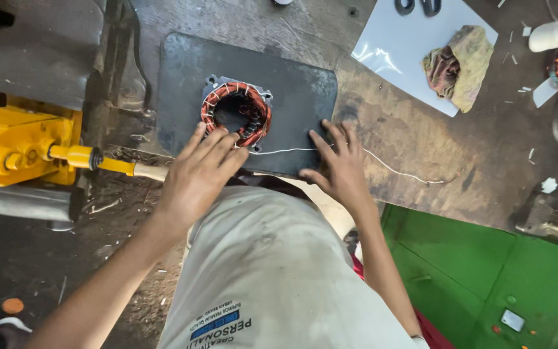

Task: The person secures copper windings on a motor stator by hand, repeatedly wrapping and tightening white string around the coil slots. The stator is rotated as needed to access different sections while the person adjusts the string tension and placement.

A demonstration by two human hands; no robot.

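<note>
Rag [461, 66] on white sheet [408, 45] at 2 o'clock, yellow tool [27, 147] at 9, stator [236, 112] with copper windings on dark plate [292, 97] mid-tabletop [421, 142], left hand [198, 174] fingers spread touching its rim, right hand [336, 165] splayed flat on plate over white wire [395, 169], both gripping nothing

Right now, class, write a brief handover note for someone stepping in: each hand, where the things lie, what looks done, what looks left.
Left hand: open, fingertips on the copper-wound stator.
Right hand: open, flat on the dark metal plate, at a thin white string.
Stator sits on the plate; yellow vise at left.
Done: coils are in place.
Left: the string trails loose over the bench.
</note>
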